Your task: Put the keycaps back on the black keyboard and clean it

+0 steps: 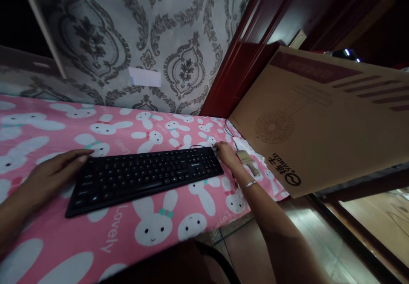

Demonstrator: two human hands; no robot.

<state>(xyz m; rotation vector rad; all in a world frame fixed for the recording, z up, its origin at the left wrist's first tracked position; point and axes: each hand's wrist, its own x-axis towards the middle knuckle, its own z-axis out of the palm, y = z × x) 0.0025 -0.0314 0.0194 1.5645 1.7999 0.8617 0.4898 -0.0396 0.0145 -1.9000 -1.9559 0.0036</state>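
Note:
A black computer keyboard (150, 171) lies at a slant on a pink tablecloth (128, 228) printed with white rabbits. At its far left corner, the thumb and forefinger of my left hand (62, 171) are closed on the edge. My right hand (226, 154) has its fingers bent around the far right corner; a small pale spot shows at the fingertips, too small to make out. To the right of that hand lies a flat brush (247, 160) with pale bristles, beside a crumpled white paper or cloth (252, 147).
A large cardboard box (319, 126) with a fan drawing stands against the table's right end. Patterned wallpaper (143, 32) and a dark red wooden post (236, 58) rise behind. At upper left is a dark screen-like panel (25, 24). A thin black cable (228, 128) lies near the box.

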